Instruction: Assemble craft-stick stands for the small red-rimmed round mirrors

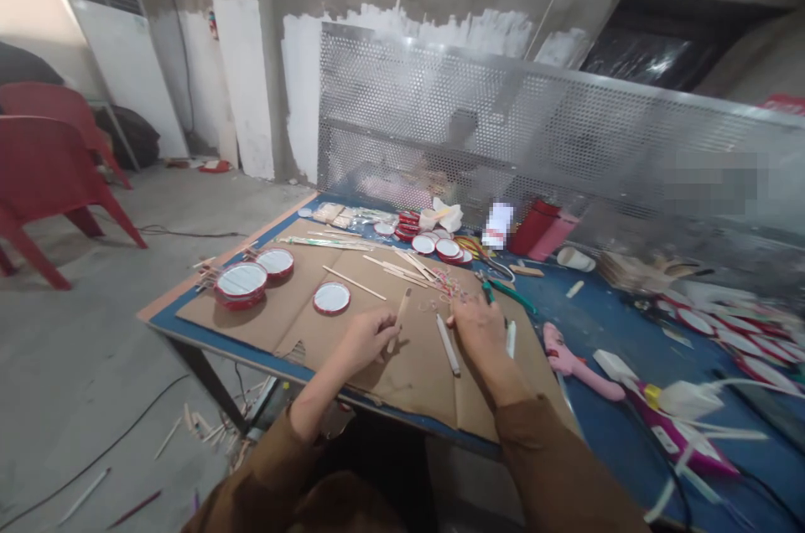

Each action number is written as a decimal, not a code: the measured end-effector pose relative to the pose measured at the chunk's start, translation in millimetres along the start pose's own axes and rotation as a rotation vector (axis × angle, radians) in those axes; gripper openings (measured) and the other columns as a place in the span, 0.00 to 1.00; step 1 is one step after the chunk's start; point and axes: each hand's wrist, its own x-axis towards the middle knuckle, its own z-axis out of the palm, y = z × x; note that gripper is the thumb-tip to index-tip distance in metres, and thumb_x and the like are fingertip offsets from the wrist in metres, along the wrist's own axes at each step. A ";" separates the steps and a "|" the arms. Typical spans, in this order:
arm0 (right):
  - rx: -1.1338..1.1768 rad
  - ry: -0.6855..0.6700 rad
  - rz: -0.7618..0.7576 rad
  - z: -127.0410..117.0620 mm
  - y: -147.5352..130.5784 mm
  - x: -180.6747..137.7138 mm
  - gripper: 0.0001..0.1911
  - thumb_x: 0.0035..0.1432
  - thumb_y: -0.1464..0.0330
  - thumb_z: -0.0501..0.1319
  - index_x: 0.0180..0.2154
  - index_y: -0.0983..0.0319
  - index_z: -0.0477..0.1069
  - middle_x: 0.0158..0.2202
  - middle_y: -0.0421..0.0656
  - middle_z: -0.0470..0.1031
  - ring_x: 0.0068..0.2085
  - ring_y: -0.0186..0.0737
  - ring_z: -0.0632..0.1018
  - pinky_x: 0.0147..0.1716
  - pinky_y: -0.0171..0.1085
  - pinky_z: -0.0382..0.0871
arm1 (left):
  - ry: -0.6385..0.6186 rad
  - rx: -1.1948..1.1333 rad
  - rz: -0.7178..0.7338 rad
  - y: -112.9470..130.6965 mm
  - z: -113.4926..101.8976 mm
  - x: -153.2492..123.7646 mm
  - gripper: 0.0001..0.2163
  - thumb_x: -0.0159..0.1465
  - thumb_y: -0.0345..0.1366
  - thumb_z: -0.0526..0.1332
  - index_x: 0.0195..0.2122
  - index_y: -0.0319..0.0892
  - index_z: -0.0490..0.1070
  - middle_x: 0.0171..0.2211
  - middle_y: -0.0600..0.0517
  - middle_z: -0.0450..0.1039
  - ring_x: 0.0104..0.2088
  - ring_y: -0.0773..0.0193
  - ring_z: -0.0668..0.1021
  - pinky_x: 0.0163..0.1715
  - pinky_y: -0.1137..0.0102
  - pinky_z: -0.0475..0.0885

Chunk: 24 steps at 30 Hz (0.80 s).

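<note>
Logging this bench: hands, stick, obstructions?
Left hand grips wooden stick. Right hand at colored rubber bands, grip unclear. White rod lies between hands on cardboard.

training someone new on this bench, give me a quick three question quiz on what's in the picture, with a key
1. Multiple choice: what is in the grip of the left hand?
a) a paper cup
b) a flat wooden stick
c) a red-rimmed disc

2. True or false: the pink glue gun lies nearer to the right hand than to the left hand.

3. Fill in the blank: the small rubber bands lie close to the ____ hand.

Key: 1. b; 2. true; 3. right
</note>
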 end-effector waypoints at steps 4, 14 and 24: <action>0.003 0.022 0.004 0.6 -6.9 -1.0 0.12 0.68 0.70 0.57 0.45 0.69 0.77 0.41 0.59 0.81 0.47 0.54 0.80 0.47 0.46 0.63 | 0.000 0.050 0.029 -2.1 -0.6 1.0 0.11 0.63 0.42 0.54 0.25 0.44 0.60 0.21 0.58 0.67 0.18 0.71 0.70 0.21 0.76 0.62; 0.064 0.202 0.100 5.4 1.0 -0.4 0.12 0.68 0.71 0.53 0.44 0.65 0.75 0.33 0.52 0.80 0.37 0.47 0.80 0.37 0.39 0.65 | -0.003 0.123 0.029 -5.9 -0.6 -1.0 0.11 0.64 0.43 0.53 0.26 0.45 0.59 0.17 0.59 0.62 0.18 0.67 0.69 0.21 0.73 0.61; 0.859 0.928 0.001 -14.0 -48.1 -29.4 0.10 0.66 0.64 0.60 0.32 0.59 0.70 0.27 0.39 0.73 0.30 0.38 0.74 0.34 0.37 0.68 | -0.036 0.222 0.145 -2.6 -1.4 -4.4 0.11 0.66 0.37 0.55 0.26 0.44 0.61 0.21 0.57 0.66 0.25 0.68 0.68 0.28 0.74 0.60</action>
